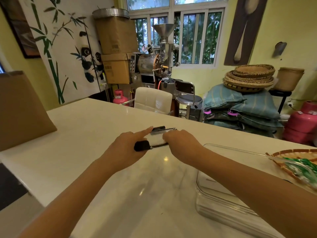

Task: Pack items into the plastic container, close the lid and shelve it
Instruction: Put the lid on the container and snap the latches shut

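A yellow-walled room with a coffee roaster [155, 66], stacked cardboard boxes [116, 48] and woven trays is seen beyond a white tabletop [96, 121]. Near the middle of the tabletop, a clear lid with black clips [155, 140] is held between both hands. The left hand [127, 148] is closed around the lid's near-left end beside one black clip, its forefinger stretched along the edge; the right hand [180, 140] is curled over the lid's right end, though its fingertips are hidden. The lid's long axis runs roughly from near-left to far-right. The plastic container [226, 193] lies open on the tabletop to the near right, under the right forearm, so the right hand is judged nearer to it. Beside it, a woven tray with green-printed packets [301, 167] sits at the right edge. Open tabletop is left between lid and container; the brown board [22, 110] at the left stands well apart.
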